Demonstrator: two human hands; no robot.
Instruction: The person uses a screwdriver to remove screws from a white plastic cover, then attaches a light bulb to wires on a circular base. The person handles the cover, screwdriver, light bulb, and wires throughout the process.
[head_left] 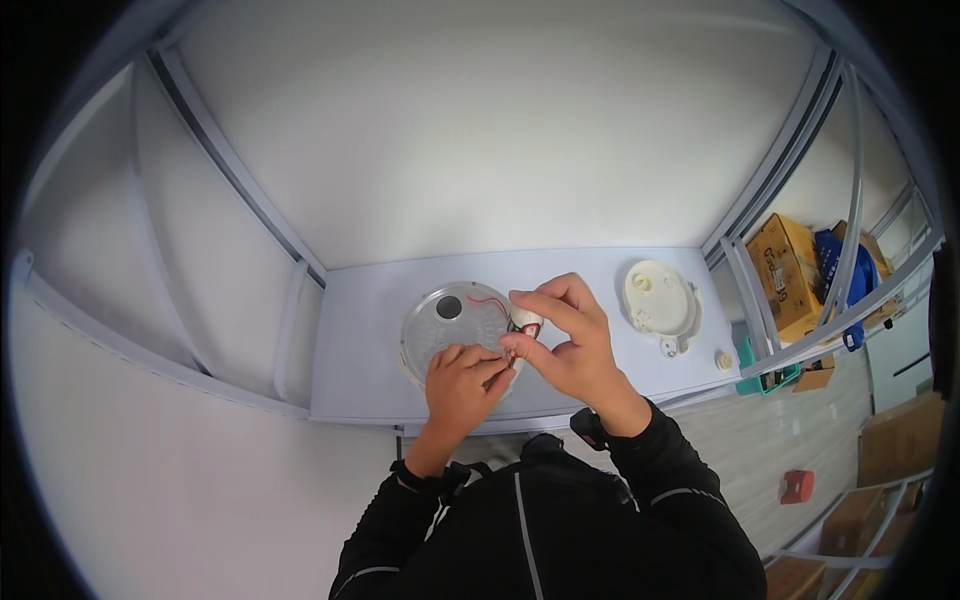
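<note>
My right hand (pixel 575 345) pinches a small white rounded part with a red band (pixel 526 320) between thumb and fingers, held over the right edge of a round silvery metal dish (pixel 425 310). A thin red wire (pixel 486 299) curves from near that part across the dish. A dark round disc (pixel 449 307) lies in the dish's upper area. Close below the white part, my left hand (pixel 460 388) has its fingertips pressed together near the right thumb. What those left fingers grip is too small and partly hidden to tell.
On the right of the white table (pixel 590 400) lie a round white plastic housing (pixel 655 310) and a small cream cap (pixel 724 359) near the edge. Metal frame posts flank the table. Cardboard boxes (pixel 783 275), a teal crate (pixel 748 383) and a red stool (pixel 796 487) stand beyond, right.
</note>
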